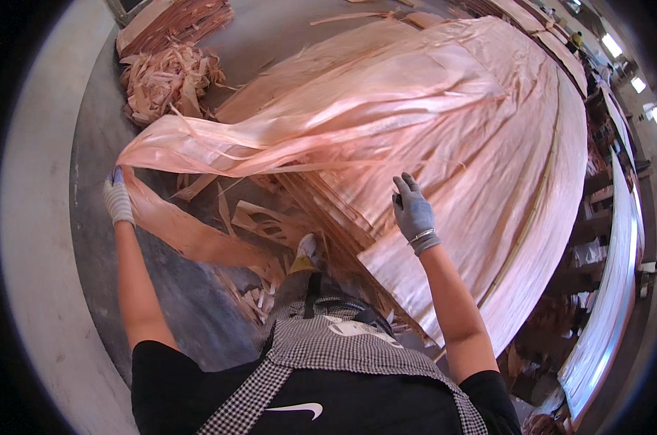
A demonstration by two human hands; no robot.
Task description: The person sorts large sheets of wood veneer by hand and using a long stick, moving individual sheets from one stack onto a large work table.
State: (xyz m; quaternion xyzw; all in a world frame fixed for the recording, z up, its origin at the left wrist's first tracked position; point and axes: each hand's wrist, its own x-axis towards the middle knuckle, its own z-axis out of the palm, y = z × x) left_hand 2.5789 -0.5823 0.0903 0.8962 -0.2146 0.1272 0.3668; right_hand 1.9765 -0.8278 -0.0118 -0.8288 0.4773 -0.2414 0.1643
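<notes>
My left hand (117, 197), in a white and blue work glove, is closed on a strip of wood veneer (190, 138) at the far left. From that grip the thin pinkish strip stretches right toward the stack, and another length hangs down toward the floor. My right hand (415, 212), in a grey-blue glove, is over the near part of a large stack of veneer sheets (480, 109). Its fingers are stretched out and slightly apart, with nothing seen in them. Whether the fingertips touch the top sheet I cannot tell.
A heap of veneer scraps (170, 80) lies on the floor at the upper left, by a bundle of flat strips (172, 25). Torn pieces (270, 223) lie near my shoe (308, 246). A pale wall (42, 217) rises at the left. Racks with sheets (604, 304) stand at the right.
</notes>
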